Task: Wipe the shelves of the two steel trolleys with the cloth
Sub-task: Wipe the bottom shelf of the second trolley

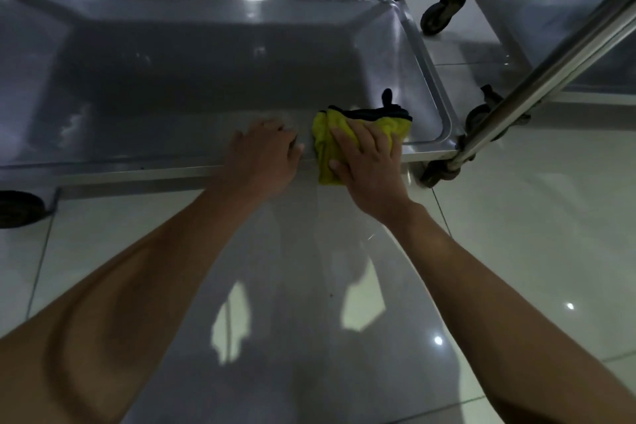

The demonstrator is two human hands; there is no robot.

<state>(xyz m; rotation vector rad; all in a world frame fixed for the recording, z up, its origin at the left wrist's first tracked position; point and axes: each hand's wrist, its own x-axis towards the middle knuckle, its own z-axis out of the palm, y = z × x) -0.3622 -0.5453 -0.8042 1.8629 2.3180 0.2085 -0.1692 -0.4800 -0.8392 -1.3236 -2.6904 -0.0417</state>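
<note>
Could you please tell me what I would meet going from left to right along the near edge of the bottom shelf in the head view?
Black caster wheel → left hand resting on the shelf rim → yellow cloth → right hand pressing the cloth → steel corner post → second trolley's shelf.

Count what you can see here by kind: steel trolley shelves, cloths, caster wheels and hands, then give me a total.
Recessed steel trolley shelves: 2
Yellow cloth with black edging: 1
Black caster wheels: 4
Bare hands: 2, left hand, right hand
Total: 9
</note>
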